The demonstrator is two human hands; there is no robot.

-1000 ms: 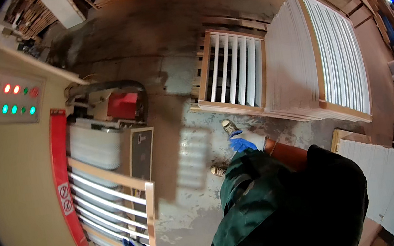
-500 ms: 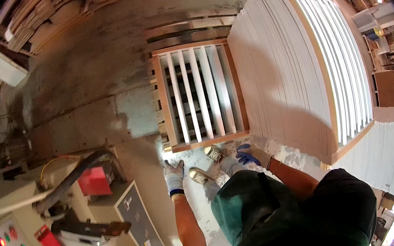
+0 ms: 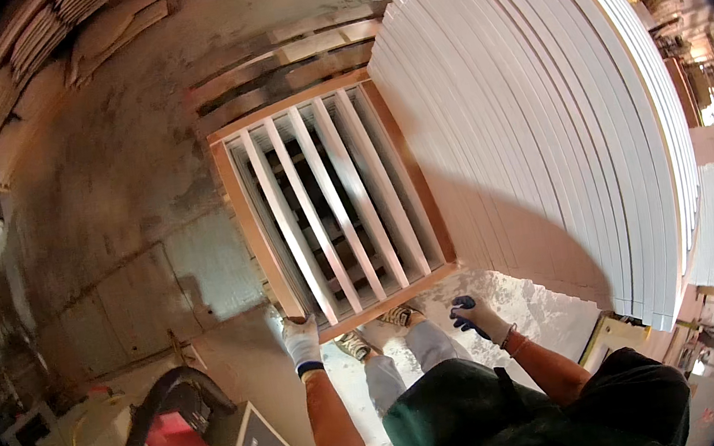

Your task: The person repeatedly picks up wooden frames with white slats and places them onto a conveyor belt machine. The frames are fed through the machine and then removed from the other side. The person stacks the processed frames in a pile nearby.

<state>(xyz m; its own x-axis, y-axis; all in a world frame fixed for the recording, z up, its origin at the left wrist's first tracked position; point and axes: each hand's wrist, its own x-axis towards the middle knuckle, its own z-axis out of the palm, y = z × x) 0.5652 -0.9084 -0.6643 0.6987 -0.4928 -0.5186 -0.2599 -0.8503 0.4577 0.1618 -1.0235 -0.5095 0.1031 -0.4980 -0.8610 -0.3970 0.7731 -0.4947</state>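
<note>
A rectangular, brown-edged, white-slatted frame [image 3: 338, 204] lies stacked over a slatted wooden pallet [image 3: 326, 46], short of its far edge. The gloved left hand [image 3: 302, 341] touches the frame's near-left corner, grip unclear; the gloved right hand [image 3: 478, 317] hangs open, loosely curled, nearby.

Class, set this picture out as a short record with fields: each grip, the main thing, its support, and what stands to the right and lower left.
Left grip: gloved, at the slatted frame's near left corner; how firmly it holds cannot be told
Right grip: gloved, fingers loosely curled, holding nothing, apart from the frame
Main thing: slatted frame, brown wooden border, white slats, lying flat
Support: wooden pallet, partly hidden beneath
Right: tall white-edged stack
Lower left: black hose curving beside a red part
</note>
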